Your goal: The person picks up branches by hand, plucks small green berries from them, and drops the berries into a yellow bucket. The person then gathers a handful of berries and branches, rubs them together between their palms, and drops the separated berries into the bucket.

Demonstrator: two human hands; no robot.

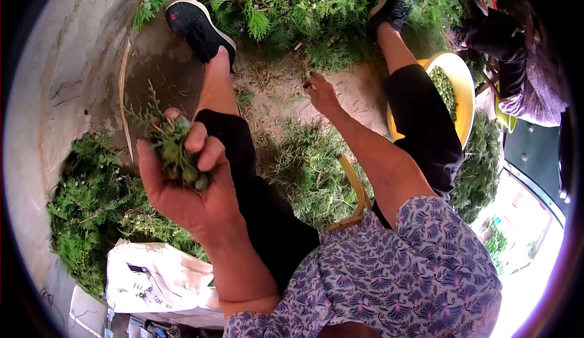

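Observation:
My left hand [188, 198] is raised at the left, palm up. Its fingers curl around a bunch of conifer sprigs [173, 146] with scaly green leaves and several round green cones among them. Farther out, my right hand [323, 96] hangs over the bare ground between my legs, its fingers bent together. Something small and dark shows at those fingertips, too small to make out. A large heap of cut conifer branches [292, 10] lies beyond my right hand, between my shoes.
By my right leg stands a yellow basin [465, 89] partly filled with small green pieces. More branches [91, 198] lie at the left, near a white printed sack or box [155, 274]. A yellow stool or chair frame [356, 186] is beneath me. Another person's sleeve [535, 89] shows at right.

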